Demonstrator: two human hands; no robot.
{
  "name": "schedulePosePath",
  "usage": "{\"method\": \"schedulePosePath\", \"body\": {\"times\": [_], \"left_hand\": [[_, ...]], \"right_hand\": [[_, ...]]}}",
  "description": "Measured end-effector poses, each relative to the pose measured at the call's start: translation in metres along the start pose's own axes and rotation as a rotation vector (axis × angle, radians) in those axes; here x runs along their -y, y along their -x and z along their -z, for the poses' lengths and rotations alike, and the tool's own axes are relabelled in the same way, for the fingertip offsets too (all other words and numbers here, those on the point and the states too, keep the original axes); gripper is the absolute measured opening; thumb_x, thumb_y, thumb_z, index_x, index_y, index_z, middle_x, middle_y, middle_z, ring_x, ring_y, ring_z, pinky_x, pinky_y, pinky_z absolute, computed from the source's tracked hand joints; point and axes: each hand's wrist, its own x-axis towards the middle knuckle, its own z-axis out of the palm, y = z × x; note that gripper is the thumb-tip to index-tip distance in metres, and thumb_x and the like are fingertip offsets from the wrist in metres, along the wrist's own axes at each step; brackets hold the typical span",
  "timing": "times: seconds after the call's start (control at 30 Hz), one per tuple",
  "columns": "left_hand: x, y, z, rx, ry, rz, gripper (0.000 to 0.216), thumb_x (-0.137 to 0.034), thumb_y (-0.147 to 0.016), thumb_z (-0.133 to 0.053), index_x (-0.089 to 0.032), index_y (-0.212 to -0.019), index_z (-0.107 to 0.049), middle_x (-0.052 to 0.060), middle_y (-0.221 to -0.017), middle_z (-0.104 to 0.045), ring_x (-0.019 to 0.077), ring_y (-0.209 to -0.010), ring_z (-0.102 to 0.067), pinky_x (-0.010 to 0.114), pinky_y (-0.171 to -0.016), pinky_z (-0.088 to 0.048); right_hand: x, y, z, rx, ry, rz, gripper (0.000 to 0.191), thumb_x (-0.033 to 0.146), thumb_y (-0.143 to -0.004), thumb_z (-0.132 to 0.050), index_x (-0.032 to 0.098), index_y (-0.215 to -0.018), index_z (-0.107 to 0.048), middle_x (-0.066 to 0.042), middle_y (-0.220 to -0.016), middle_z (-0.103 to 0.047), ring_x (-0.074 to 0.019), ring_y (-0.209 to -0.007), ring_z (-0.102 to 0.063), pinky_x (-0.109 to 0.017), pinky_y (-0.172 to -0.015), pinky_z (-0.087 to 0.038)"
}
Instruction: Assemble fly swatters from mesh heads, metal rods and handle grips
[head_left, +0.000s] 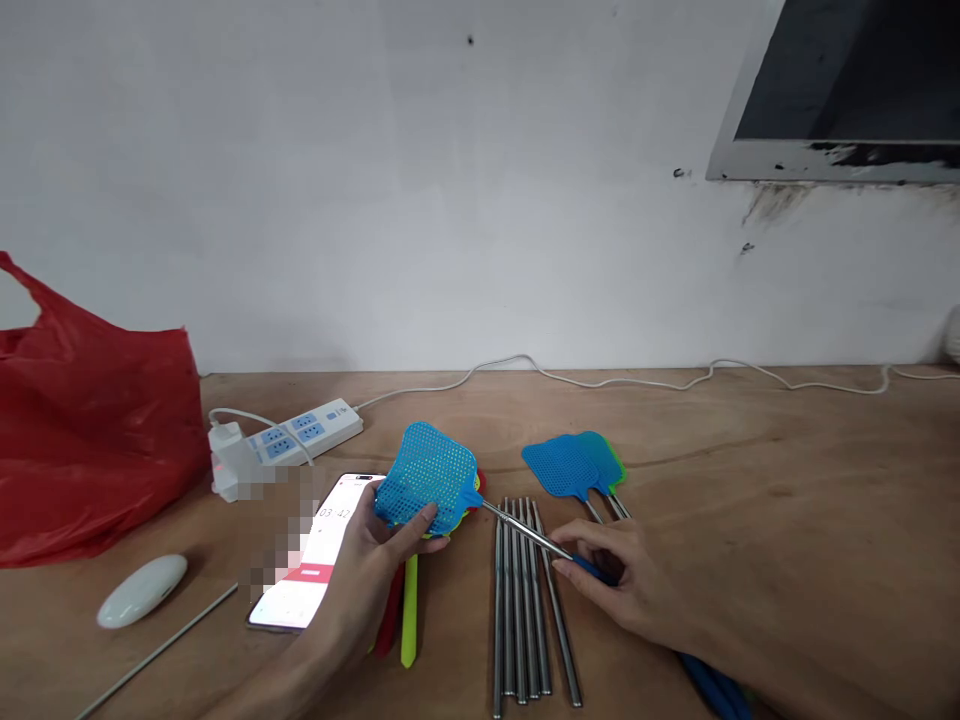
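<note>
My left hand (375, 565) pinches the lower edge of a blue fly swatter head (426, 475), held tilted above the wooden table (787, 520). That head's thin metal rod (525, 531) runs right to a blue grip, which my right hand (626, 580) pinches between thumb and fingers. Under the lifted head lie more swatter heads, with a red handle and a yellow-green handle (409, 615) sticking out toward me. Several loose metal rods (521, 610) lie side by side between my hands. Behind my right hand rest two assembled swatters, blue over green (574, 465).
A lit phone (311, 570) lies by my left wrist. A white power strip (292, 435) with a plugged charger and a cable along the wall sits behind it. A red plastic bag (82, 440) fills the far left, beside a white oval object (142, 590) and a lone rod (161, 650).
</note>
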Motion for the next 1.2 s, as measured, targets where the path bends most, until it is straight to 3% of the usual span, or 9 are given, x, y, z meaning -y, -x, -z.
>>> {"method": "schedulePosePath", "body": {"times": [0.2,0.47,0.67,0.73,0.8,0.87,0.97,1.03,1.2], "left_hand": [[-0.010,0.002,-0.001,-0.014,-0.206,-0.125,0.043,-0.030,-0.069,-0.087,-0.022,-0.092,-0.050,-0.003,-0.078,-0.071,0.0189,-0.059,-0.072,0.029,-0.061,-0.059],[-0.011,0.014,-0.010,-0.007,-0.220,-0.118,0.042,-0.030,-0.070,-0.085,-0.024,-0.093,-0.050,-0.005,-0.071,-0.068,0.0192,-0.053,-0.070,0.029,-0.060,-0.054],[-0.008,0.010,-0.008,0.051,-0.244,-0.102,0.041,-0.031,-0.074,-0.083,-0.024,-0.095,-0.047,-0.005,-0.076,-0.068,0.0191,-0.056,-0.070,0.029,-0.063,-0.055],[-0.006,0.007,-0.007,0.075,-0.249,-0.103,0.040,-0.030,-0.075,-0.082,-0.024,-0.099,-0.050,-0.001,-0.085,-0.070,0.0209,-0.069,-0.073,0.031,-0.071,-0.056],[-0.004,0.006,-0.007,0.085,-0.246,-0.117,0.041,-0.030,-0.078,-0.079,-0.024,-0.109,-0.052,0.004,-0.107,-0.069,0.0246,-0.097,-0.071,0.034,-0.087,-0.055],[-0.006,0.007,-0.007,0.040,-0.256,-0.180,0.044,-0.030,-0.083,-0.076,-0.026,-0.120,-0.053,0.007,-0.132,-0.060,0.0271,-0.130,-0.053,0.038,-0.106,-0.044],[-0.014,0.013,-0.007,-0.031,-0.329,-0.360,0.056,-0.025,-0.085,-0.073,-0.030,-0.135,-0.049,0.006,-0.151,-0.044,0.0274,-0.148,-0.028,0.042,-0.119,-0.025],[-0.020,0.015,-0.005,0.036,-0.461,-0.507,0.059,-0.021,-0.085,-0.071,-0.031,-0.139,-0.049,0.005,-0.155,-0.040,0.0286,-0.149,-0.024,0.044,-0.121,-0.020],[-0.026,0.012,-0.008,0.511,-0.969,-0.753,0.038,-0.017,-0.092,-0.060,-0.030,-0.128,-0.063,0.005,-0.145,-0.055,0.0294,-0.143,-0.038,0.053,-0.121,-0.020]], "right_hand": [[0.003,-0.002,0.003,0.007,-0.020,-0.033,0.023,0.039,-0.092,-0.059,0.024,-0.098,-0.075,0.006,-0.055,-0.046,-0.0111,-0.050,-0.047,-0.023,-0.050,-0.036],[-0.005,0.004,-0.002,-0.012,0.016,0.013,0.030,0.044,-0.094,-0.057,0.026,-0.106,-0.077,0.000,-0.062,-0.066,-0.0149,-0.055,-0.053,-0.026,-0.052,-0.041],[0.003,0.001,0.003,0.005,0.026,-0.010,0.031,0.044,-0.094,-0.057,0.024,-0.102,-0.079,0.000,-0.060,-0.065,-0.0142,-0.053,-0.053,-0.026,-0.052,-0.040],[0.006,0.000,0.004,0.022,0.023,-0.036,0.029,0.042,-0.093,-0.058,0.024,-0.100,-0.079,0.002,-0.057,-0.061,-0.0128,-0.051,-0.050,-0.025,-0.051,-0.039],[0.008,-0.001,0.003,0.025,0.017,-0.077,0.028,0.042,-0.093,-0.058,0.024,-0.099,-0.079,0.003,-0.055,-0.057,-0.0120,-0.050,-0.049,-0.024,-0.051,-0.038],[0.007,-0.001,0.002,0.011,0.010,-0.111,0.028,0.043,-0.092,-0.059,0.024,-0.098,-0.079,0.004,-0.055,-0.055,-0.0119,-0.050,-0.049,-0.024,-0.051,-0.039],[0.004,0.001,-0.001,-0.001,-0.010,-0.126,0.028,0.044,-0.091,-0.059,0.024,-0.099,-0.079,0.004,-0.054,-0.054,-0.0123,-0.051,-0.050,-0.024,-0.050,-0.040],[0.003,0.001,-0.002,-0.012,-0.033,-0.121,0.028,0.044,-0.092,-0.059,0.025,-0.097,-0.079,0.004,-0.053,-0.054,-0.0126,-0.050,-0.049,-0.024,-0.049,-0.039],[0.006,0.001,-0.003,-0.025,-0.065,-0.089,0.029,0.046,-0.093,-0.057,0.026,-0.093,-0.079,0.003,-0.052,-0.055,-0.0131,-0.049,-0.047,-0.025,-0.049,-0.037]]}}
